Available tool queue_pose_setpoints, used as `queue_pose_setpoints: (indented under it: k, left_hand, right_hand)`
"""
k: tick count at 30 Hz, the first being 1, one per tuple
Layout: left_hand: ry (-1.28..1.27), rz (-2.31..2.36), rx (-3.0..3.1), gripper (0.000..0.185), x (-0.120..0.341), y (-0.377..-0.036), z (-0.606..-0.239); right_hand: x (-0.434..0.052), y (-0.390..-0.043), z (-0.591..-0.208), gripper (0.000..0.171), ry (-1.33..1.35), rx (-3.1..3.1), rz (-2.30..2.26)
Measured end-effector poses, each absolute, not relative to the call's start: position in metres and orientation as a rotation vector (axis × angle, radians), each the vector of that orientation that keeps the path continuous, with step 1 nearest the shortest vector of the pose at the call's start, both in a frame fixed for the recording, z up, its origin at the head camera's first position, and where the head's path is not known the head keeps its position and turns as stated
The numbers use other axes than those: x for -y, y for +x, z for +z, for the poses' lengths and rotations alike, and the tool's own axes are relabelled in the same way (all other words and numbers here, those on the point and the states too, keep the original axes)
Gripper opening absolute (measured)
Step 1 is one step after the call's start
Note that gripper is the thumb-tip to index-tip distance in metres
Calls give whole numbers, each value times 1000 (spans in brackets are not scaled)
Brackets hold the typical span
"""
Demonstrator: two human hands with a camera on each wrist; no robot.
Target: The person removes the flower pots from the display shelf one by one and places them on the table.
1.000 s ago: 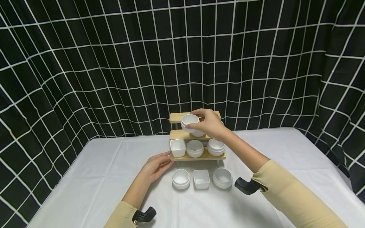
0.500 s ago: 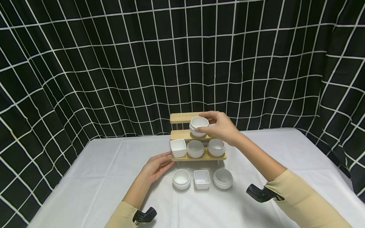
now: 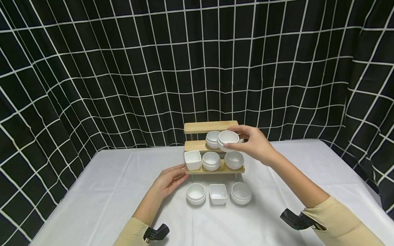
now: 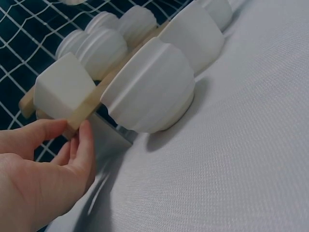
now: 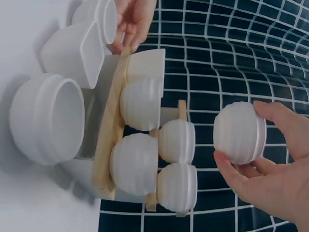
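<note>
A person's left hand [image 3: 170, 178] rests on the white tablecloth [image 3: 101, 191], fingers fairly straight, their tips touching the left end of the lowest board of a three-tier wooden rack [image 3: 212, 169], apparently to steady it; the wrist view shows the fingertips [image 4: 86, 131] against the board's end, curled round nothing; beside the hand, in front of the rack, stand a round ribbed bowl [image 3: 195, 193], a square dish [image 3: 218, 193] and a second round bowl [image 3: 241, 192] in a row; the lowest tier carries a square cup [image 3: 192, 159] and two round ribbed bowls; further right, the right hand [image 3: 253, 144] grips a small white bowl [image 3: 228, 140] by its rim and side, thumb below and fingers above, holding it in the air just before the middle tier, close beside another bowl [image 3: 213, 138] standing there; the held bowl is plain white, rounded, horizontally ribbed outside, smooth-rimmed and empty, as the right wrist view [image 5: 240, 131] confirms; behind hangs a black curtain gridded in white [image 3: 92, 68].
</note>
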State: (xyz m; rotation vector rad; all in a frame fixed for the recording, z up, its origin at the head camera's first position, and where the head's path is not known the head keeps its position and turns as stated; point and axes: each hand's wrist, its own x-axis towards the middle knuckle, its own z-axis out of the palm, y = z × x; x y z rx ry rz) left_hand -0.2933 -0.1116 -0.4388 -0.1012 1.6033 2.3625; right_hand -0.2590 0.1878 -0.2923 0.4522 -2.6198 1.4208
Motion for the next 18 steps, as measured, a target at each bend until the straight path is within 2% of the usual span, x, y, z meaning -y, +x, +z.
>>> queue_pose_setpoints:
  k: [18]
  left_hand:
    - [-108, 2374, -1598, 45, 111, -294, -440]
  right_hand:
    - [-221, -237, -313, 60, 468, 2635, 1415]
